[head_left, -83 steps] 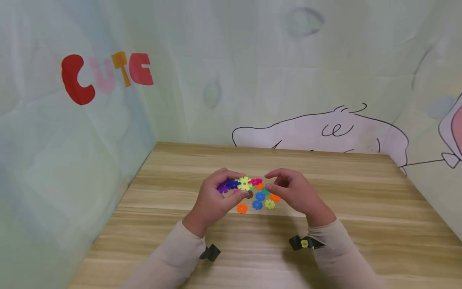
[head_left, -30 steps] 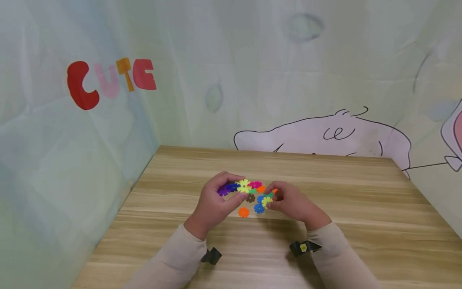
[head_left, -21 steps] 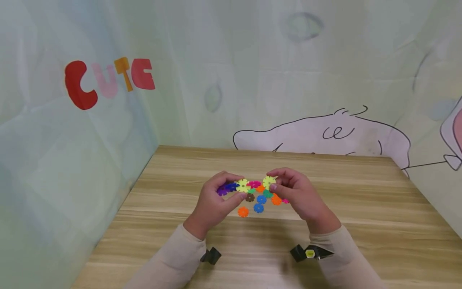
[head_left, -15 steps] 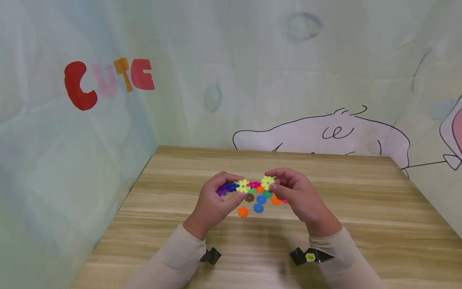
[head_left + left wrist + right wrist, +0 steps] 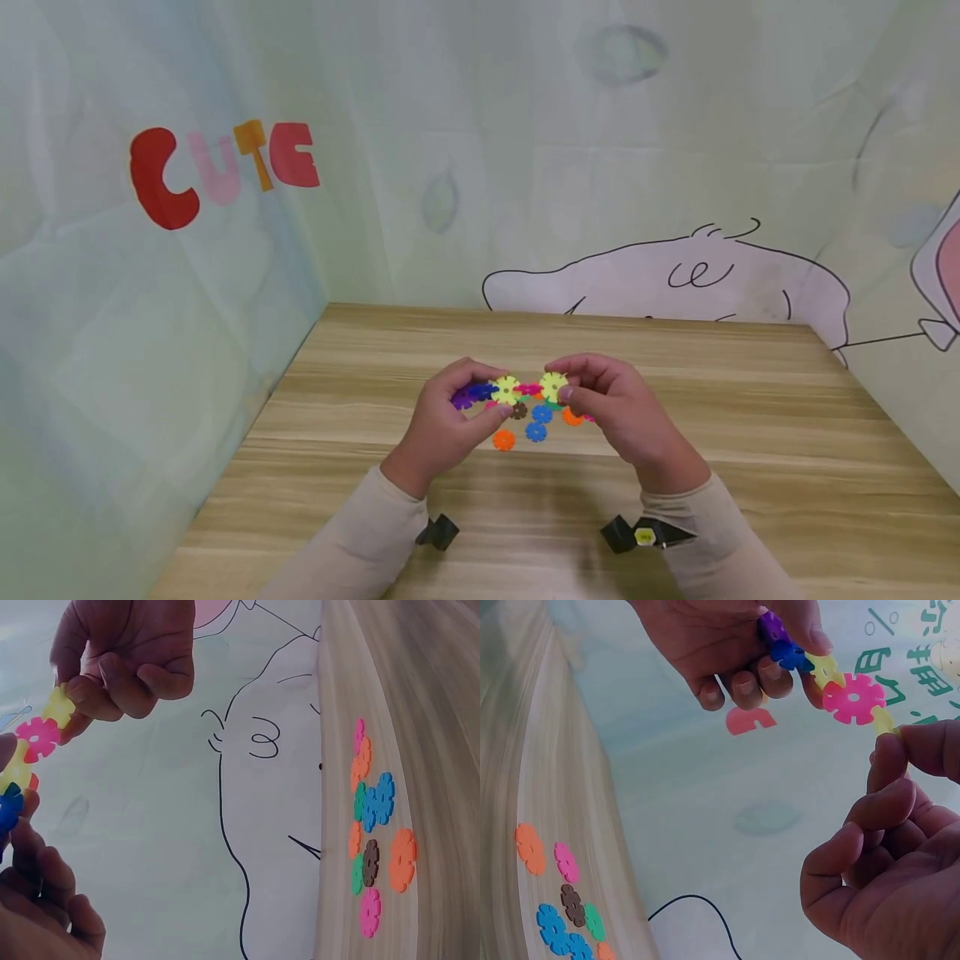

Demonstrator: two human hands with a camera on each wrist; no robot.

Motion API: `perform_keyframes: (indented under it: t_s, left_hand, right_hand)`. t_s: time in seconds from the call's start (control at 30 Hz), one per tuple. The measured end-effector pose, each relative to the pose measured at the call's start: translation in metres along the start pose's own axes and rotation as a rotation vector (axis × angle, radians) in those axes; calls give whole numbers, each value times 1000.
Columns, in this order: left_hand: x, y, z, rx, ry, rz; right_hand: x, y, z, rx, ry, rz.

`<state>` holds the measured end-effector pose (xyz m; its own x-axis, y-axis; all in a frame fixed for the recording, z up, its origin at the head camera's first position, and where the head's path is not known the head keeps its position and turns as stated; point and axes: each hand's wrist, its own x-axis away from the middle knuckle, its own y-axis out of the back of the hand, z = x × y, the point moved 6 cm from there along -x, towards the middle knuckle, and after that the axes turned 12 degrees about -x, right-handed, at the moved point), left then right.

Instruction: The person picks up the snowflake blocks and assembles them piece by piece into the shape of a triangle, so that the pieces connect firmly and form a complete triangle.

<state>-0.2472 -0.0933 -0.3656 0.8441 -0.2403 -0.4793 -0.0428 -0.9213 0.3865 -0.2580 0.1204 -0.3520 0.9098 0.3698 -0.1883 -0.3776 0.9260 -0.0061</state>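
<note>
A short chain of slotted snowflake discs hangs above the table in my left hand [image 5: 438, 421]. Its purple disc [image 5: 462, 398], dark blue disc [image 5: 482, 392], yellow disc [image 5: 507, 390] and pink disc [image 5: 853, 697] interlock in a row. Thumb and fingers of that hand pinch the chain around the yellow disc. My right hand [image 5: 626, 408] pinches a second yellow disc [image 5: 553, 387] between thumb and index finger. In the right wrist view this disc's edge meets the outer rim of the pink disc.
Several loose discs lie on the wooden table [image 5: 360, 517] below the hands, among them an orange disc [image 5: 503, 440], a blue disc [image 5: 536, 432] and a brown disc [image 5: 370, 862]. A printed backdrop [image 5: 405, 150] stands along the table's left and far edges.
My right hand, empty at first, has picked a yellow disc off the table, raised it and brought it leftward against the chain's pink end. The left hand keeps its grip nearly in place.
</note>
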Motion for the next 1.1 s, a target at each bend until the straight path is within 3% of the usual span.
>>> perform_keyframes:
  t_s: [0.47,1.1]
  left_hand:
    - [1,-6,0,-22,16,71]
    - [1,-11,-2,-72,-34,73]
  right_hand:
    - [0,-2,1,20,29,-6]
    - [2,-5,8,97,73,13]
